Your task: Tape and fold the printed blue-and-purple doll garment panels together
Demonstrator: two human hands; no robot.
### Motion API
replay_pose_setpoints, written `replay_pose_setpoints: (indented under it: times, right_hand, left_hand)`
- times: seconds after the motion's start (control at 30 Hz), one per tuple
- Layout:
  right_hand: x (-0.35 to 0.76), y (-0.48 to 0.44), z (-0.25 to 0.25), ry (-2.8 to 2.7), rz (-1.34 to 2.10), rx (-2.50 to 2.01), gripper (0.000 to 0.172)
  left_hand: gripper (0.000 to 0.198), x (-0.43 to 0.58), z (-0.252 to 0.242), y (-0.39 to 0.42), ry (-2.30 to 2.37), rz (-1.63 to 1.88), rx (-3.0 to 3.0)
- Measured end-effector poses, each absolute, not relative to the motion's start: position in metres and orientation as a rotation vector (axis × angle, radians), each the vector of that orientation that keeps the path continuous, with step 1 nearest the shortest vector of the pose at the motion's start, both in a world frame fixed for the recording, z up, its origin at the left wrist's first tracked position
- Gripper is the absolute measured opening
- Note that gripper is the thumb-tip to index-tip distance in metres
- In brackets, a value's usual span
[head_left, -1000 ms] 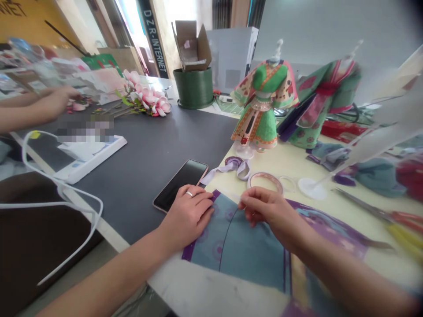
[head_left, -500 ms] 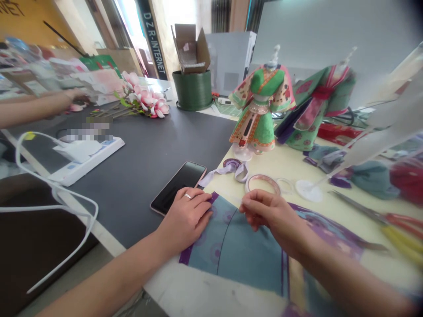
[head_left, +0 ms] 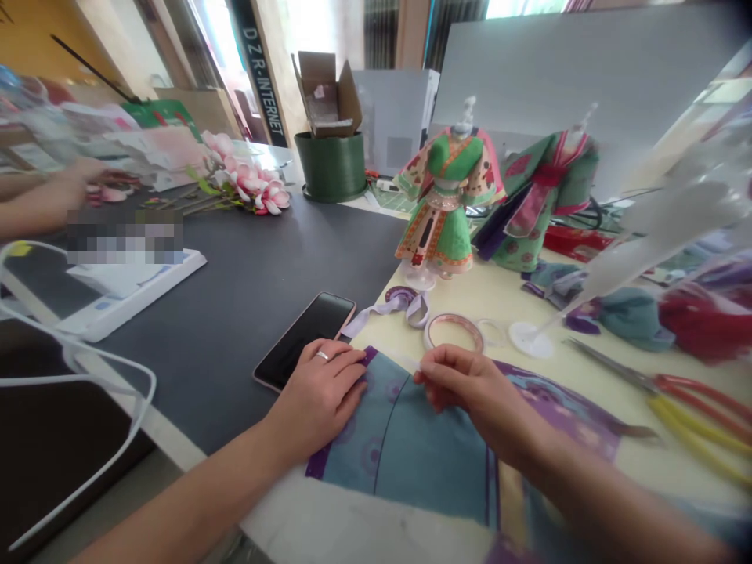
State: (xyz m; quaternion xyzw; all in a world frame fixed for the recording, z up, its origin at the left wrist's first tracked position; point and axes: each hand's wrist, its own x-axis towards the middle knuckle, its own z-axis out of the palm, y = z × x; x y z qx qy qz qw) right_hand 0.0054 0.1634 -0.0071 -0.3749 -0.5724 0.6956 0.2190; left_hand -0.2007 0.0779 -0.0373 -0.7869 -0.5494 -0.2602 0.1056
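My left hand [head_left: 320, 392], with a ring on one finger, lies flat with its fingers stretched over the left border of a blue-green fabric piece [head_left: 428, 446]. This cloth has purple edging, round purple motifs and a dark curved line. My right hand [head_left: 464, 380] is pinched at the cloth's upper edge, thumb against forefinger. A faint pale strip shows along that edge, but what the fingertips hold is too small to make out. Just beyond them lie a roll of tape [head_left: 428, 335] and a curled lilac ribbon [head_left: 373, 309]. A black-screened phone [head_left: 305, 333] sits beside my left hand.
Scissors [head_left: 663, 385] with red and yellow handles lie at right, near a white stand base [head_left: 532, 339]. Two small dressed mannequins [head_left: 443, 196] stand behind. At left are a power strip [head_left: 135, 301], pink flowers [head_left: 252, 180] and another person's hand [head_left: 88, 172].
The whole view has shifted slightly, so things on the table appear further left. Both my hands keep nearly the same pose on the cloth. The other person's hand at left has moved a little.
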Motion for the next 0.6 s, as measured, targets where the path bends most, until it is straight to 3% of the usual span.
replay_pose_setpoints:
  times: [0.6]
  right_hand:
    - [0.0015,0.1658,-0.0087,-1.581,1.936,-1.113,0.021]
  left_hand:
    - [0.012,-0.2007,-0.0375,0.0777,-1.644,-0.763,-2.32]
